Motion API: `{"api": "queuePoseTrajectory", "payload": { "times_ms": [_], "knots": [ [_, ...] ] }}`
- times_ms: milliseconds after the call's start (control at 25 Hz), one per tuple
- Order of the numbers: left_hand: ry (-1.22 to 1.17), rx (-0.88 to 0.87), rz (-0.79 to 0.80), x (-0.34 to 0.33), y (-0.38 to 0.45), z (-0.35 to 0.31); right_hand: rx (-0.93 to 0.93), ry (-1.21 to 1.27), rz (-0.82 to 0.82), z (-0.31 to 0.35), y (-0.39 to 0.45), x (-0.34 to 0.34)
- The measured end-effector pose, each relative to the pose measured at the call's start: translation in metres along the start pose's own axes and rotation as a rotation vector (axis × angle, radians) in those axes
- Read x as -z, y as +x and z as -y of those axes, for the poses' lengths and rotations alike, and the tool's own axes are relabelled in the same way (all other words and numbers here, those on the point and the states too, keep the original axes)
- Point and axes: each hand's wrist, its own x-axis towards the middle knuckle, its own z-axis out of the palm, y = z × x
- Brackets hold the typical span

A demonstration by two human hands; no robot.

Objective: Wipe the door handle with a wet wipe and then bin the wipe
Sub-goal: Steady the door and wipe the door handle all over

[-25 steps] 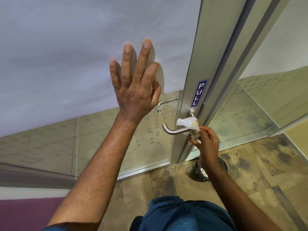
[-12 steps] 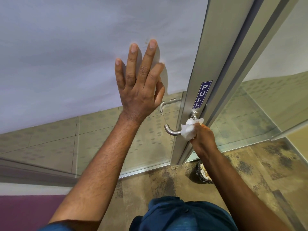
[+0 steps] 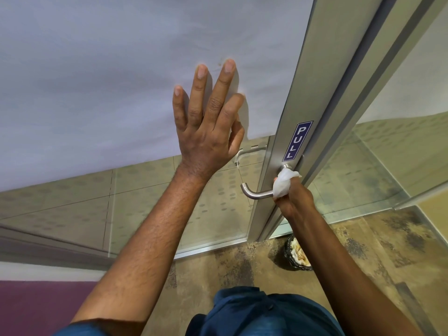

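currently mid-wipe. right hand [image 3: 294, 198] closed around wet wipe [image 3: 282, 183], wipe bunched and wrapped over door handle [image 3: 258, 194] at the end nearest the door frame [image 3: 322, 98], just under the pull sticker [image 3: 297, 140]. gripping from below and the side, probably so the wipe covers the full round of the bar when slid along. bare metal showing from the wipe out to the curved free end, so likely more of the lever left to cover.

left hand [image 3: 206, 132] flat and open, fingers spread, palm pressed on the frosted door panel [image 3: 121, 69] beside the handle. holding nothing. looks placed to brace the door against swinging while the other hand rubs.

bin [image 3: 297, 255] on the floor [image 3: 375, 238] near the foot of the frame, well below the handle, partly hidden by right forearm; dark mesh, some light scraps inside. close enough for an easy drop once wiping is done, not yet reached. second handle visible through the glass on the far side, untouched. blue clothing at bottom edge.
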Motion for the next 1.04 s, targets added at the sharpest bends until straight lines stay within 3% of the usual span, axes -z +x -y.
{"api": "queuePoseTrajectory", "payload": {
  "times_ms": [400, 920, 1040],
  "knots": [
    [-0.001, -0.004, -0.007, 0.000, 0.001, -0.001, 0.331, -0.330, -0.037, -0.013, -0.016, 0.001],
    [-0.002, 0.004, -0.006, 0.000, 0.000, -0.001, 0.167, -0.328, 0.036, -0.001, 0.002, 0.003],
    [0.006, 0.003, -0.011, 0.000, 0.001, 0.001, 0.252, -0.491, 0.051, -0.008, 0.001, 0.005]
  ]
}}
